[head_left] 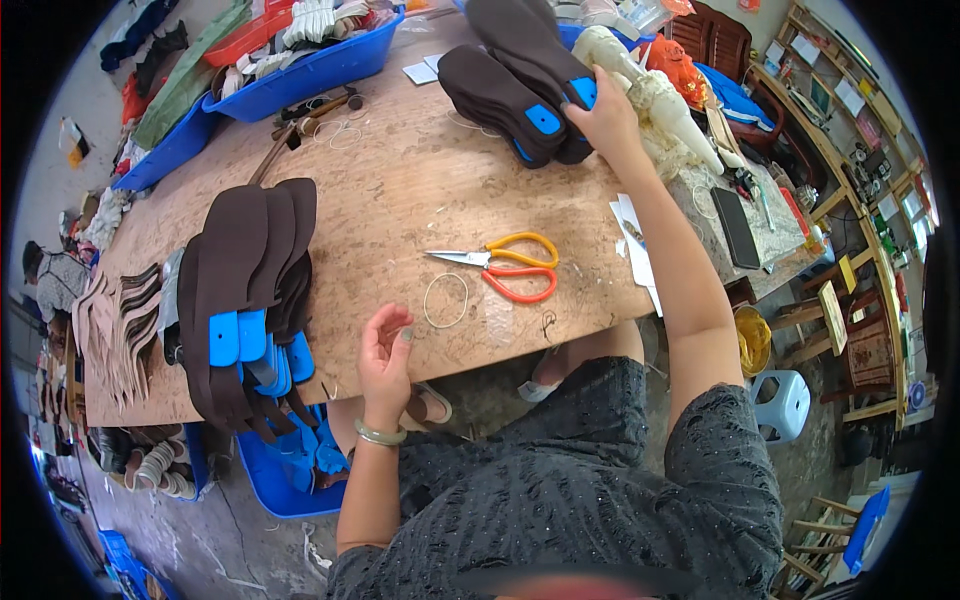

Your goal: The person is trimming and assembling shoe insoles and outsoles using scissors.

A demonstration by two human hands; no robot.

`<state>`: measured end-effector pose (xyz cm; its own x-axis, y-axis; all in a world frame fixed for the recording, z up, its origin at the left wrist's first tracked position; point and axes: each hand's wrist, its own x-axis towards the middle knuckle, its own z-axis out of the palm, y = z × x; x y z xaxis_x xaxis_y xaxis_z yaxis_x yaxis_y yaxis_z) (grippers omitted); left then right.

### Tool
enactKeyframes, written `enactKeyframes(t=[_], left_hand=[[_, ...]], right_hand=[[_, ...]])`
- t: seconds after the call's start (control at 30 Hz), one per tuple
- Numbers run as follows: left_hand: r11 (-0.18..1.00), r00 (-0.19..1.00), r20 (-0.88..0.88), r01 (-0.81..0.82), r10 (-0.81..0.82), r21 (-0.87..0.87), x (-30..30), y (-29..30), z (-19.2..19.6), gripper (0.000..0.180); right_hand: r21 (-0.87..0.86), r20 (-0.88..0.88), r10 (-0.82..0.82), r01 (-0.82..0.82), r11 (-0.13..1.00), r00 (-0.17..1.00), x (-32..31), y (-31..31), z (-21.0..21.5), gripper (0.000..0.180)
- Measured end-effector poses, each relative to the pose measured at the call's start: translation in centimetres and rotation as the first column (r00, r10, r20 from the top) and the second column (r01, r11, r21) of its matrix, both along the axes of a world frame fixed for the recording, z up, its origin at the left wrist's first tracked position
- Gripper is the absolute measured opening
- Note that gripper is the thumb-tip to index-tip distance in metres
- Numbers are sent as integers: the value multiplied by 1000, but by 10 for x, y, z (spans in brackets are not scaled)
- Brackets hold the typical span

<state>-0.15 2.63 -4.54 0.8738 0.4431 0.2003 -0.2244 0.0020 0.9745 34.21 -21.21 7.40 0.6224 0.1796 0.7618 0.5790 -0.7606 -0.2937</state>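
My right hand (607,118) reaches to the far side of the table, its fingers and thumb around the heel end of a stack of dark brown insoles (522,38) with blue heel patches. Beside it, touching, lies another brown insole stack (482,88), also with a blue patch. My left hand (385,360) is at the table's near edge, empty, with loosely bent fingers apart. Between the hands lie scissors (487,259) with one yellow and one orange handle, blades parted, and a pale rubber band (427,303). A larger pile of brown insoles (232,255) with blue patches is at the left.
Beige curved pieces (110,335) lie at the table's left end. Blue tubs (315,88) heaped with material stand at the far left. A phone (735,228) and tools are at the right. Below are a blue basin (290,500) and a pale blue stool (783,403).
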Motion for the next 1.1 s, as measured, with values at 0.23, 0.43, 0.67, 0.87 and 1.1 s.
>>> enactKeyframes(t=[0.23, 0.43, 0.67, 0.87, 1.1], left_hand=[[997, 998, -63, 21, -26, -69, -2, -1, 1, 29], [998, 996, -74, 46, -50, -49, -1, 2, 0, 27], [998, 996, -74, 50, -53, -42, 0, 2, -3, 26], [998, 994, -88, 55, -58, -35, 0, 0, 0, 26], [994, 993, -93, 68, -76, -84, 0, -1, 2, 26]], right_hand=[[-101, -160, -126, 111, 989, 979, 40, -1, -25, 85], [-16, -195, -61, 59, 998, 979, 18, -6, -23, 98], [10, -97, 1, 0, 1000, 995, 19, -14, -33, 93], [-186, -132, 0, -25, 982, 991, 48, 1, -19, 65], [7, 13, 30, -30, 1000, 999, 36, 7, -16, 47]])
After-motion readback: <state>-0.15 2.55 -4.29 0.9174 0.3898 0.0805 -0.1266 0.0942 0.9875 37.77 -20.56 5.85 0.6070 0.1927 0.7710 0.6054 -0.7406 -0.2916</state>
